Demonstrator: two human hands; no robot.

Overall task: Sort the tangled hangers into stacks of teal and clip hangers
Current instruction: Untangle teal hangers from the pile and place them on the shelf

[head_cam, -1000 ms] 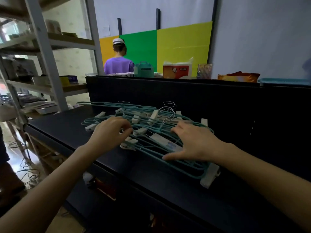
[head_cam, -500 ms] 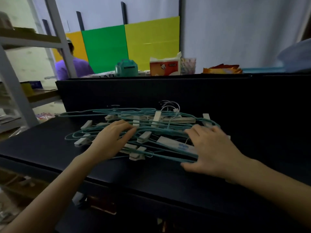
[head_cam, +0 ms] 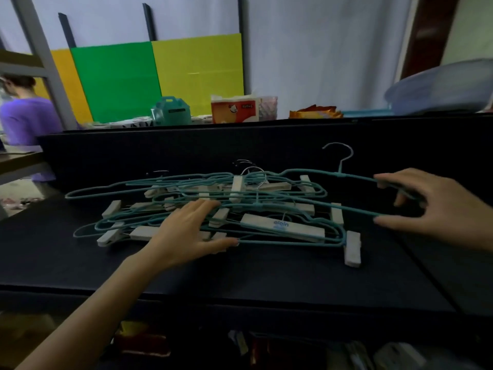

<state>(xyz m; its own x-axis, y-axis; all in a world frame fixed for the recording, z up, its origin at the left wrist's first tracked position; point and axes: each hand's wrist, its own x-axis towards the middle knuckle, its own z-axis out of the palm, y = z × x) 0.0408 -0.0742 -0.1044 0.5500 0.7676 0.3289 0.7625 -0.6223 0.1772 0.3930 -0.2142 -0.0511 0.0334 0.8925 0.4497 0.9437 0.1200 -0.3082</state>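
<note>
Tangled pile (head_cam: 234,194) of teal and clip hangers lies mid-desk (head_cam: 266,279). Left hand (head_cam: 186,231) rests flat on the pile's near side, fingers straight. Right hand (head_cam: 426,206) grips the right end of one teal hanger (head_cam: 354,177), fingers curled over its wire, hook upright, left end among the pile.

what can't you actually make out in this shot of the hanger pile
- Hanger count in the pile: head view, wires overlap and the left hand covers some.
- Right end of the teal hanger: head view, wrapped by the right hand.
- Things under the table: head view, dark, cut by bottom edge.
</note>
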